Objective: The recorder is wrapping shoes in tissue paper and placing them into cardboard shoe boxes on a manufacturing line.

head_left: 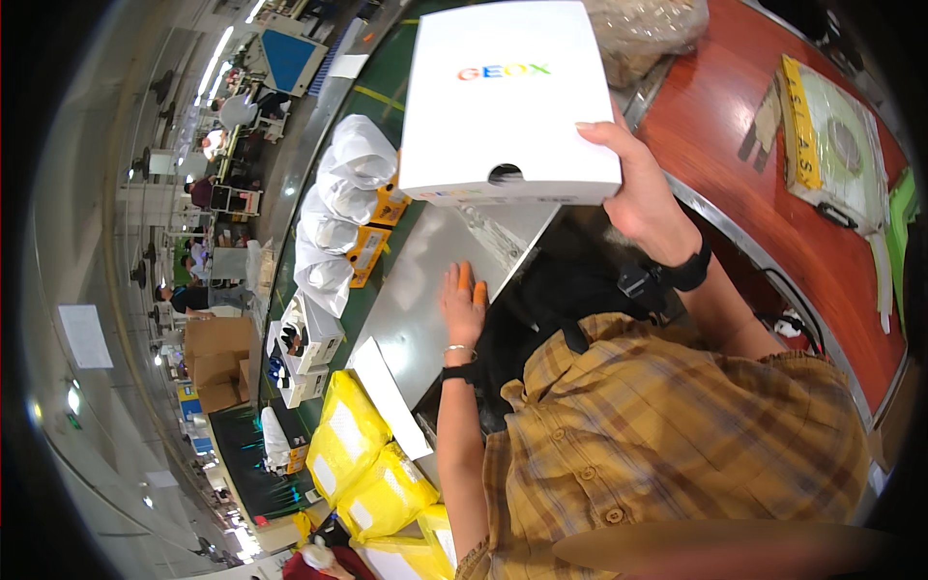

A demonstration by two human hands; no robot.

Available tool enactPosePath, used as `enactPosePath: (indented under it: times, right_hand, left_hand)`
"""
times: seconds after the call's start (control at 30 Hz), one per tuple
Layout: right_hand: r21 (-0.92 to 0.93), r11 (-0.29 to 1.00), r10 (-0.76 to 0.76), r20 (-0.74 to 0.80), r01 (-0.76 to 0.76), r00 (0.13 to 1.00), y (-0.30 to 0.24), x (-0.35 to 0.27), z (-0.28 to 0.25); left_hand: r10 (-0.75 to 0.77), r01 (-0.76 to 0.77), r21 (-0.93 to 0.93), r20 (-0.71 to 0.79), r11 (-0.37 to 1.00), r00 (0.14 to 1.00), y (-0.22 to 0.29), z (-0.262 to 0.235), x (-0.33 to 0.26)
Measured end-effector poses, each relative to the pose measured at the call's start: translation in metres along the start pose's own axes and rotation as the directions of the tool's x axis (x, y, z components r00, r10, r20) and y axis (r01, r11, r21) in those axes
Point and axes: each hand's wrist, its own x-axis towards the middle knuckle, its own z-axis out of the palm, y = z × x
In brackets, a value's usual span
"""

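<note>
A closed white shoebox with colourful lettering on its lid and a dark half-round hole in its near edge is raised at the top middle. My right hand grips its right side, with the thumb on the lid; the other fingers are hidden behind the box. Lower and to the left, my left hand lies flat on a grey metal worktop, holding nothing. Two of its fingers wear orange covers.
Left of the worktop, a green conveyor carries white paper-wrapped bundles and open shoeboxes. Yellow packages lie lower left. A red-brown table at right holds a plastic-wrapped pack. Several people work far left.
</note>
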Motion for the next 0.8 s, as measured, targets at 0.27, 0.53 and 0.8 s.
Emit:
enactPosePath:
  times: [0.27,0.53,0.8]
  right_hand:
    - [0.006,0.998,0.062,-0.016,-0.062,0.998,0.008,-0.001,-0.012]
    - [-0.055,0.988,0.139,-0.094,-0.145,0.986,0.025,0.001,0.007]
    - [-0.118,0.948,0.305,0.061,-0.297,0.950,0.029,-0.017,0.035]
  left_hand:
    - [-0.039,0.044,0.080,-0.061,0.996,0.997,0.011,0.010,-0.017]
    - [0.019,-0.019,-0.003,-0.126,1.000,0.992,-0.005,0.007,-0.029]
    - [-0.208,0.231,0.063,-0.260,0.971,0.943,-0.057,-0.007,-0.071]
